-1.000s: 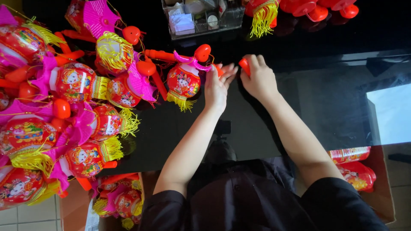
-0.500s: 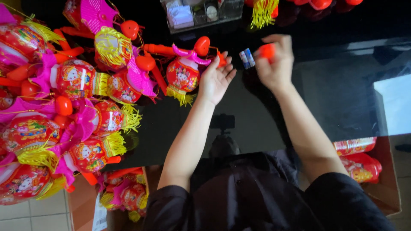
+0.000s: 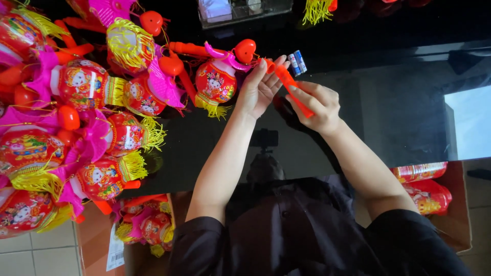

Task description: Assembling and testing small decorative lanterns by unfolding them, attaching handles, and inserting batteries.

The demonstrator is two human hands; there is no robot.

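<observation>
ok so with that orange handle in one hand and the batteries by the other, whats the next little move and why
Probably bring the two blue-and-silver batteries to the open end of the orange handle and slide them in. The right hand grips the handle tilted up toward the left hand, whose fingertips sit by its small orange cap, with the batteries just beyond.

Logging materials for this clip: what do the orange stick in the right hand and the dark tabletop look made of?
Orange stick in the right hand: probably moulded plastic, judging by its uniform bright colour and smooth look. Dark tabletop: glossy, likely glass or polished stone; it mirrors the arms.
</observation>
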